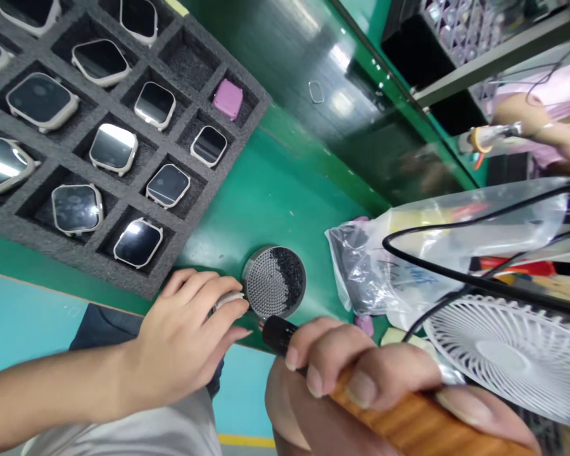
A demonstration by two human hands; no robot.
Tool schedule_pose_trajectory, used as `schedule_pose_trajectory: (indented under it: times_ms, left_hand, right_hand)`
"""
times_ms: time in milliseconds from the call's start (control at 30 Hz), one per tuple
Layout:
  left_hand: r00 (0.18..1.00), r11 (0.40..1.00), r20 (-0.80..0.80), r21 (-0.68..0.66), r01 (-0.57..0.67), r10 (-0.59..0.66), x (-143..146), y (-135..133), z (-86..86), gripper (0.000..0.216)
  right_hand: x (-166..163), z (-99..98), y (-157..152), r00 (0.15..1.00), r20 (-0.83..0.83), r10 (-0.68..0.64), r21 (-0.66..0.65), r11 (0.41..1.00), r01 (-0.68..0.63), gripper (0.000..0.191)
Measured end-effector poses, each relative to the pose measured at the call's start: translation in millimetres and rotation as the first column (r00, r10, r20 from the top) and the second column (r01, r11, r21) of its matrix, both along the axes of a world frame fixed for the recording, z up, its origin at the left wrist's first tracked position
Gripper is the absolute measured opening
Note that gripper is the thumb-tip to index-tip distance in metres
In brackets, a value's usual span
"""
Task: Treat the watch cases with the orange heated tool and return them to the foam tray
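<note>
My left hand (pixel 185 335) curls around a pale rounded piece (pixel 228 301), probably a watch case, which its fingers mostly hide. Its fingertips sit just left of a round metal tin (pixel 274 282) with a perforated top, half covered in black granules. My right hand (pixel 361 367) is shut on a wood-grain tool handle (pixel 408 418), and the tool's black tip (pixel 278 332) points at the tin's lower edge. A grey foam tray (pixel 123 145) holds several smartwatches in square pockets, including a pink one (pixel 228 99).
The green bench mat (pixel 275 190) carries a small metal frame (pixel 316 92), a plastic bag (pixel 389 266) and a white desk fan (pixel 508 354) with black cables. At top right, a co-worker's hand (pixel 517 111) holds a tool (pixel 489 136) beside a shelf (pixel 494 69).
</note>
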State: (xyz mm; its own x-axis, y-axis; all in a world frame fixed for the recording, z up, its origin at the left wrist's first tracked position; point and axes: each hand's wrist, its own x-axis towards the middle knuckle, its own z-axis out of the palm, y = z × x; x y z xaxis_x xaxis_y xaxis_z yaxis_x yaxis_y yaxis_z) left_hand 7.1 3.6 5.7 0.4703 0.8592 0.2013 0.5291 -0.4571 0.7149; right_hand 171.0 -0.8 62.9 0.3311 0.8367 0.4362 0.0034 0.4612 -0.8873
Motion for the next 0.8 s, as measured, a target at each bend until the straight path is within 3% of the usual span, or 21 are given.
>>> schedule_pose_trajectory:
  times_ms: [400,800]
  left_hand:
    - [0.996,0.999,0.089,0.009,-0.033,0.032,1.4,3.1,-1.6,0.009]
    - [0.995,0.999,0.092,0.012,-0.051,0.049,2.5,2.9,-1.7,0.007]
  right_hand:
    - [2.6,-2.5,-12.2,0.996,0.002,0.092,-0.064,0.994,-0.092,0.027]
    - [-6.5,-6.3,-9.2,0.999,-0.023,-0.033,-0.040,0.999,0.032,0.025]
